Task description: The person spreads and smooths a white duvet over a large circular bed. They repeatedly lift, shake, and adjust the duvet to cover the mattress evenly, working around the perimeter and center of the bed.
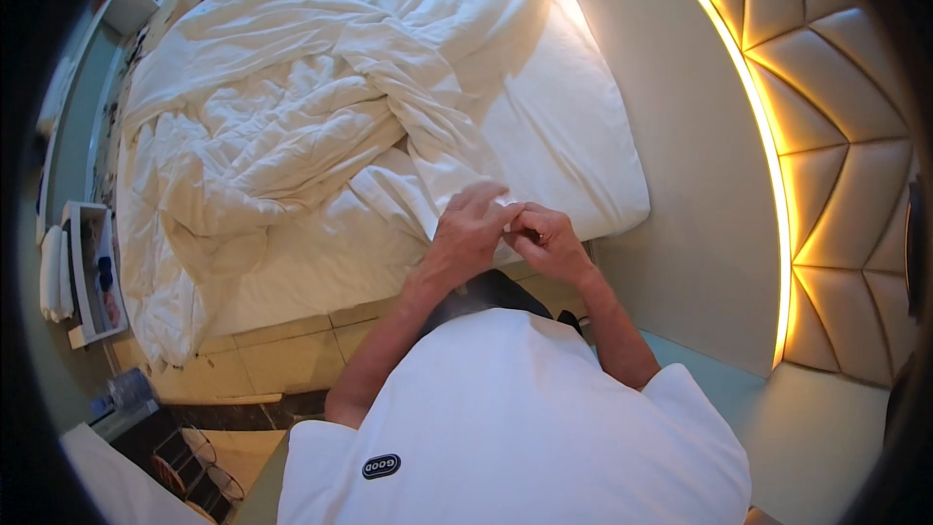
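In front of my body my two hands meet above the near edge of the bed. My left hand [466, 231] is closed, its fingers curled over and slightly blurred at the tips. Touching it, my right hand [549, 241] is closed in a pinch, thumb against forefinger. Whatever lies between the fingertips is too small or too hidden to make out. Just beyond the hands spreads a crumpled white duvet [282, 136], heaped in loose folds. Under it is the bed's white sheet [569, 126], showing smoother at the right.
At the right a padded headboard wall [841, 87] has a glowing light strip [768, 126]. Beige floor tiles [292, 355] run along the bed. To the left stand an open white drawer unit [95, 272], a water jug [129, 391] and a dark rack [194, 462].
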The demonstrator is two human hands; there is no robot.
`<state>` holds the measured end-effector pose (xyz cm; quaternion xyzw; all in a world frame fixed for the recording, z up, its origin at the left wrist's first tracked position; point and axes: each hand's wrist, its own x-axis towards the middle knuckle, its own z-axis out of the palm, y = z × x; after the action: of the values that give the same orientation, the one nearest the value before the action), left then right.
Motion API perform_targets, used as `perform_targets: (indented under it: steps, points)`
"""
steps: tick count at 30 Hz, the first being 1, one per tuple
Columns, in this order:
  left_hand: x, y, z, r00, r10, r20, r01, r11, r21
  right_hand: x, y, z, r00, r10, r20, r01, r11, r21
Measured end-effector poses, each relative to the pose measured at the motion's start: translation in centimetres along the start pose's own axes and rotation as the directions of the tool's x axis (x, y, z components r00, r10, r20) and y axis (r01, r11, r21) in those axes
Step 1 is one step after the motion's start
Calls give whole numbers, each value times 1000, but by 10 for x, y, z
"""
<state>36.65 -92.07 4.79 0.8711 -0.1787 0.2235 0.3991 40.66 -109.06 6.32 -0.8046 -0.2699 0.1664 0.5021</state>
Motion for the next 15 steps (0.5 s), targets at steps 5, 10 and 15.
perform_targets:
  steps: [5,10,15]
  points:
    - [-22,-16,14,973,-206,-102,176,952,-251,-5,16,11,959,280,-43,-256,921,294]
    - [-30,-11,15,944,-323,-71,264,865,-428,-7,35,27,948,315,39,-301,852,428]
    - [-45,-19,12,866,-499,-31,395,722,-568,-5,26,23,948,315,-43,-296,923,246]
